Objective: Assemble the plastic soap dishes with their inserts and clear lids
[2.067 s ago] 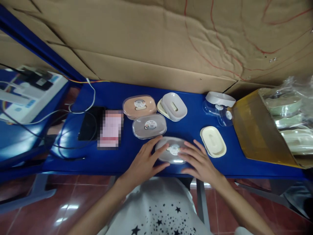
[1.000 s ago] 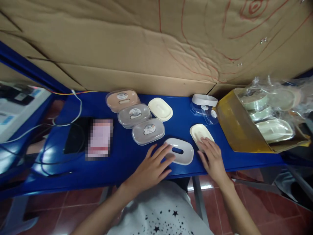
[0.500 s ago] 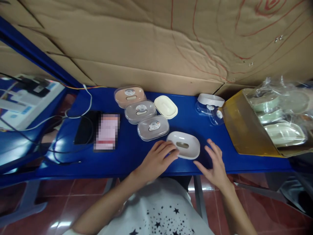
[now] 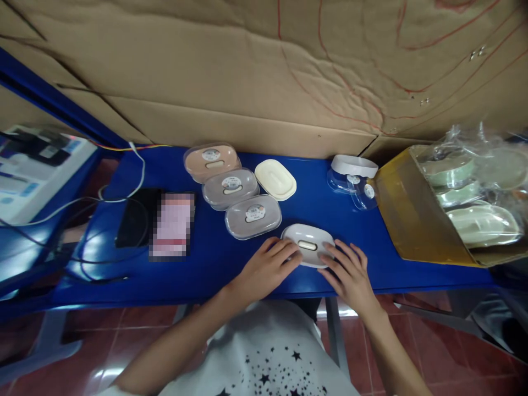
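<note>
A pale grey-white oval soap dish (image 4: 311, 254) lies on the blue table near its front edge. A light strip shows in the slot at its middle. My left hand (image 4: 270, 267) grips the left end, fingertips curled over the rim. At the opposite end my right hand (image 4: 348, 269) has its fingers over the rim and the thumb at the near side. Up and to the left are a lidded grey soap dish (image 4: 243, 221), another grey one (image 4: 216, 195) and a peach one (image 4: 198, 163), all with labels. A cream oval piece (image 4: 274, 180) lies beside them.
At the back right, a white oval ring (image 4: 355, 165) rests by clear plastic lids (image 4: 363, 193). An open cardboard box (image 4: 394, 209) of bagged green dishes stands right. A phone (image 4: 172, 225), black object (image 4: 136, 220) and cables lie left. Cardboard lines the back.
My right hand has moved left from beside the soap dish onto its right end. The dish's slot, darker before, now shows a light strip. My left hand stays at the left end.
</note>
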### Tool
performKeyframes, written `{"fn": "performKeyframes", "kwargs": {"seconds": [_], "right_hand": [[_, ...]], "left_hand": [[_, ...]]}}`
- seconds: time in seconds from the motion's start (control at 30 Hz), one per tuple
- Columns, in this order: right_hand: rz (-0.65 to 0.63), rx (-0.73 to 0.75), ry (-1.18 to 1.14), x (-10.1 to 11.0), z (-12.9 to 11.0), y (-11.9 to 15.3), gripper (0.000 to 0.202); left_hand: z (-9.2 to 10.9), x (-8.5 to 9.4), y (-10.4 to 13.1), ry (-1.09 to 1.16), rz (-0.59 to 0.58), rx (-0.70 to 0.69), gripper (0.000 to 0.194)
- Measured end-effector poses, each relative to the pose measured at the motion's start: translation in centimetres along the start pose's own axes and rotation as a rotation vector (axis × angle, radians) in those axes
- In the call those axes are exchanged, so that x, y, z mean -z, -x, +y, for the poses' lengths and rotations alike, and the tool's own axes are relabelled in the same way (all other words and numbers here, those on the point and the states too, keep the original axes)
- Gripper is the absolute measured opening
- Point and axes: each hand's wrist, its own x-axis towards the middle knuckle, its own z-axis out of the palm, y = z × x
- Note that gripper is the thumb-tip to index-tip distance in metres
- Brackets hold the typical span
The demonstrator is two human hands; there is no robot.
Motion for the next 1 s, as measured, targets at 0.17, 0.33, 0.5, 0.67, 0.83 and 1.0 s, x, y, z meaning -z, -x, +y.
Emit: {"fn": "performKeyframes", "kwargs": {"seconds": [0.17,0.33,0.5,0.67,0.83,1.0], "right_hand": [[-0.092,0.088,-0.055,0.9,0.8,-2.0,0.036],[-0.052,0.084,-0.085,0.0,2.8,-10.5,0.042],[-0.187,0.154,-0.050,-4.5,3.3,-18.1,0.045],[-0.082,0.067,-0.003,-5.1,4.8,-15.1,0.038],[-0.055,-0.044,-0.024,-2.1,5.4,-8.3,0.022],[-0.015,-0.143,0.051,-0.3,7.4,-6.1,0.043]], "left_hand": [[0.0,0.9,1.8,-0.006,-0.034,0.018,0.018],[1.2,1.4,4.6,0.049,0.057,0.080,0.018],[1.7,1.6,5.8,0.058,0.123,0.176,0.018],[-0.6,3.1,5.5,-0.012,0.157,0.244,0.036],[-3.0,3.5,3.6,-0.112,0.112,0.274,0.045],[-3.9,2.9,1.3,-0.103,0.108,0.310,0.048]]}}
